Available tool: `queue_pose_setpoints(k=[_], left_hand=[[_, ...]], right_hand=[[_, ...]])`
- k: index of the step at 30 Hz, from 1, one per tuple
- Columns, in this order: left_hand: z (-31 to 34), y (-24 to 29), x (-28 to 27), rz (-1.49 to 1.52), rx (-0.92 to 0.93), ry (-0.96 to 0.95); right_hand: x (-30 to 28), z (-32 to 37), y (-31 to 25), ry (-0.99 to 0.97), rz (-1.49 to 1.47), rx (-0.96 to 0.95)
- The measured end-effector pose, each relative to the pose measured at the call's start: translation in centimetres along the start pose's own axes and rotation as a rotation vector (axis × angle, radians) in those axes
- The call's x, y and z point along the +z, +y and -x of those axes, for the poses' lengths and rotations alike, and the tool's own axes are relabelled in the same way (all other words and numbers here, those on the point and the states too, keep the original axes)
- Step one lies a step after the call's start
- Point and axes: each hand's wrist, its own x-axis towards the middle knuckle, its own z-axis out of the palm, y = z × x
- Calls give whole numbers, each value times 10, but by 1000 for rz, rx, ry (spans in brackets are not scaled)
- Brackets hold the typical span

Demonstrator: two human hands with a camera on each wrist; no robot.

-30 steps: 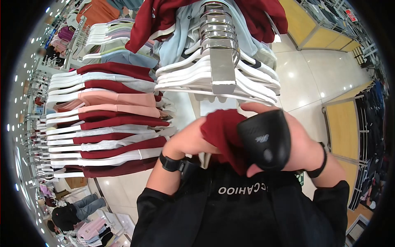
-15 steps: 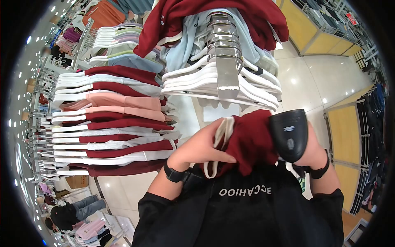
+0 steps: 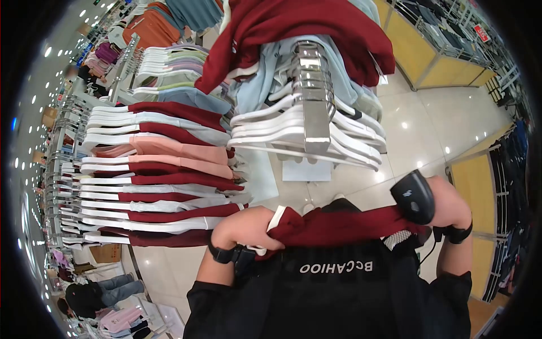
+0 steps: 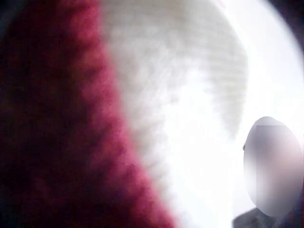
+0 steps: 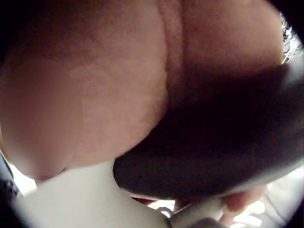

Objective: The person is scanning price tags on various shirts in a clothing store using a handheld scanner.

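Note:
A dark red garment (image 3: 344, 226) with a cream edge stretches across the person's front in the head view. Its left end is gripped by the left hand (image 3: 247, 227), thumb over the cloth. The right hand (image 3: 449, 204) grips a black handheld scanner (image 3: 414, 196), and the garment's right end lies just under it; whether those fingers also pinch cloth is hidden. Blurred red cloth (image 4: 57, 118) and pale ribbed cloth (image 4: 161, 85) fill the left wrist view. In the right wrist view, the right hand (image 5: 104, 90) wraps a dark handle (image 5: 213, 142).
A metal rail arm (image 3: 317, 127) with white hangers (image 3: 271, 133) projects ahead, a red garment (image 3: 305, 20) draped beyond it. Rows of hung clothes (image 3: 180, 150) stand at left. Yellow-panelled display units (image 3: 474, 220) are at right. A person (image 3: 90, 296) is at lower left.
The hands have moved apart, the left slightly left and the right with the scanner to the right. The bunched garment is now stretched sideways between them. The hanging clothes appear lower in view.

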Motion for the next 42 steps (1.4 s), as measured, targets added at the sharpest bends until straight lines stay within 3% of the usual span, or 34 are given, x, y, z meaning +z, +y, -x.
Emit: queue_pose_setpoints(k=[2, 3, 4, 6, 8, 10, 11, 12, 14, 15, 16, 17, 18, 19, 20, 21, 22, 23, 24, 25, 26, 28, 30, 32, 33, 36, 38, 40, 42], left_hand=[[20, 21, -13, -15, 49, 62], [32, 42, -21, -45, 134, 147], [42, 56, -29, -75, 219, 231], [51, 67, -46, 49, 424, 366], [48, 83, -50, 202, 738, 744], [30, 106, -68, -95, 918, 1253], [29, 122, -78, -269, 949, 1307], [26, 135, -89, -450, 978, 1358], [10, 147, -120, -792, 903, 1680], [0, 157, -132, -635, 1000, 1657], [-10, 167, -144, -475, 1089, 1624], [-16, 162, -167, -893, 1083, 1786], [-28, 159, -179, -647, 1097, 1724], [-37, 158, -200, -841, 1128, 1767], [-45, 154, -219, -1037, 1150, 1801], [-58, 141, -229, -679, 1070, 1727], [-70, 125, -235, -340, 976, 1623], [-75, 117, -239, -9, 855, 1574], [-80, 102, -249, 319, 729, 1531], [-76, 100, -245, 616, 570, 1449], [-77, 93, -244, 739, 596, 1462], [-93, 31, -276, 768, 599, 1424], [-94, 2, -275, 802, 466, 1287], [-98, -19, -276, 785, 348, 1311], [-97, -18, -269, 761, 232, 1328], [-90, -10, -259, 663, 136, 1339], [-91, -17, -261, 626, 176, 1406], [-81, 12, -242, 623, 385, 1609], [-76, 22, -225, 664, 422, 1623]], right_hand=[[-21, 12, 8, 19, 30, -92], [-25, 22, 30, 117, 34, -237], [-20, 33, 25, 350, -286, -16], [-29, 27, -3, 500, -830, -70], [-82, 23, -5, 510, 135, -199], [-103, 1, 9, 852, -391, -507], [-117, -9, 5, 854, -388, -507], [-133, -19, -6, 1003, 20, -591], [-163, -38, -19, 1226, 868, -701], [-171, -50, -4, 1250, 574, -688], [-166, -66, -23, 1318, 348, -657], [-162, -82, -43, 1376, 121, -623], [-189, -84, 0, 1396, 370, -472], [-193, -97, -3, 1428, 495, -425], [-147, -114, -80, 1657, 533, -257], [-152, -121, -72, 1550, 600, -348], [-163, -140, -60, 1473, 401, -455], [-182, -160, -4, 1371, 614, -45], [-172, -173, -2, 1322, 453, -154], [-160, -184, -1, 1247, 485, 117], [-153, -189, 11, 1166, 366, 1], [-134, -200, 30, 1044, 255, 74], [-116, -202, 34, 1018, 219, 48], [-107, -204, 37, 977, 182, 29], [-104, -205, 39, 969, 144, 17], [-100, -208, 46, 956, 74, -7], [-98, -205, 52, 950, 41, -14], [-97, -198, 57, 935, -28, -63], [-88, -190, 52, 981, -17, -72]])
